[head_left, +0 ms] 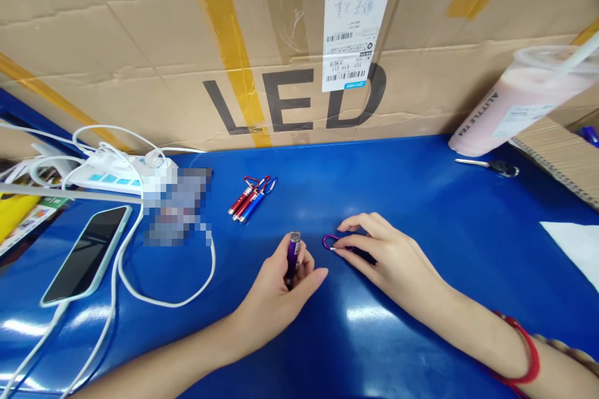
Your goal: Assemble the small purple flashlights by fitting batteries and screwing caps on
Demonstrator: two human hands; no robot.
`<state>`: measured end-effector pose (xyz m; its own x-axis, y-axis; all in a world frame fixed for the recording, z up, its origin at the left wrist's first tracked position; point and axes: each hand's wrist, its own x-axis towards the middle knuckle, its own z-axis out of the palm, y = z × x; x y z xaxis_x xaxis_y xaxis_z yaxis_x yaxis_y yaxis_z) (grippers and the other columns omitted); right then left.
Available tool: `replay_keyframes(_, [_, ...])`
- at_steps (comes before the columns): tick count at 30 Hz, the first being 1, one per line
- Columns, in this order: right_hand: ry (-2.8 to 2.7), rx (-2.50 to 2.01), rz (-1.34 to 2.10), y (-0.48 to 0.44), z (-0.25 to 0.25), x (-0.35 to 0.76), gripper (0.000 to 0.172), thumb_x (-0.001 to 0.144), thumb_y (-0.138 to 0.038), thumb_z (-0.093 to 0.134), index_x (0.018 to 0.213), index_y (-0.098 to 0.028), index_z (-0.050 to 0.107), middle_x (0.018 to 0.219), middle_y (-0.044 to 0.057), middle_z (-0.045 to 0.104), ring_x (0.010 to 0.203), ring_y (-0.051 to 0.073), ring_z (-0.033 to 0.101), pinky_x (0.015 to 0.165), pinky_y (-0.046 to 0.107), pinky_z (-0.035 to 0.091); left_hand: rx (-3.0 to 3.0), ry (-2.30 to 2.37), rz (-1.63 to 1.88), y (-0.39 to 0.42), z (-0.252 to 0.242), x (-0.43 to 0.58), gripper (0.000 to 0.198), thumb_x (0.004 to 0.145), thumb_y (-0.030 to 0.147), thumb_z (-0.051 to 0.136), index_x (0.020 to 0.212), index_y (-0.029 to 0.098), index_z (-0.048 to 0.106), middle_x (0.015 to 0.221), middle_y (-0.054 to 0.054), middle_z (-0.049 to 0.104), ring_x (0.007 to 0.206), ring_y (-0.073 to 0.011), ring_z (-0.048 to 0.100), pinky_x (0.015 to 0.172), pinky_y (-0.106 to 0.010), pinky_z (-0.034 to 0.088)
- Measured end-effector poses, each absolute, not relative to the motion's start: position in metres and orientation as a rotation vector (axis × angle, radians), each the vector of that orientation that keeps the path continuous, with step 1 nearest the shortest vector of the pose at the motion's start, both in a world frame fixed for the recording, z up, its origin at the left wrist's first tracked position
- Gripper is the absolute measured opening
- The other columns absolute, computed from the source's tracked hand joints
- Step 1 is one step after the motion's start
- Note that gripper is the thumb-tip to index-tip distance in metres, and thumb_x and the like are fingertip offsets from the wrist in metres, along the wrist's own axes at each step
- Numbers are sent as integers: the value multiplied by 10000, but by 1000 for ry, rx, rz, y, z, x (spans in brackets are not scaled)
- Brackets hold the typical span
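Observation:
My left hand (281, 280) is closed round a small purple penlight (292, 255), which stands nearly upright with its silver end on top. To its right, my right hand (384, 249) pinches a purple carabiner clip (329, 240) between thumb and fingers, just above the blue table (327, 193). The fingers cover part of the clip. The penlight and clip are apart. Beyond my left hand lie two red penlights (241, 201) and a blue penlight (253, 206) side by side, each with a carabiner clip at its far end.
A phone (87, 255), white cables (168, 304) and a power strip (116, 168) are on the left, beside a blurred-out patch. A large cardboard box (154, 43) stands behind. On the right are a drink cup (505, 106), a key (486, 166) and white paper (575, 246).

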<state>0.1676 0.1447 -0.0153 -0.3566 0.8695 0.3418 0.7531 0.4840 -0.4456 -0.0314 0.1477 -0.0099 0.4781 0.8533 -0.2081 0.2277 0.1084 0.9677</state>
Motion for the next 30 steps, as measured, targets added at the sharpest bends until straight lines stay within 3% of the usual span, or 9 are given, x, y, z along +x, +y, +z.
replay_keyframes(12, [-2176,-1013,570,138,-11,159,129,901,-170,489,901,-177,618,897,27,663,804,143,597,721,272,498,1416,1092,617,149,-7,-29,220,891,310,436,743,201,315,639,55,447,493,-59,320,464,-196,261])
replay_keyframes(19, [-2213,-1025,584,137,-13,158,267,928,-245,448,1139,-132,566,938,71,659,824,161,613,728,286,529,1505,1098,638,150,-12,-30,209,898,272,414,734,204,303,626,48,474,527,-74,386,493,-200,296])
replay_keyframes(30, [-2441,-1012,559,135,-7,157,302,959,-268,350,1030,-114,600,759,52,592,685,156,565,621,278,481,1524,1028,613,149,-11,-32,231,898,258,408,714,207,278,633,56,384,585,-95,396,588,-238,340])
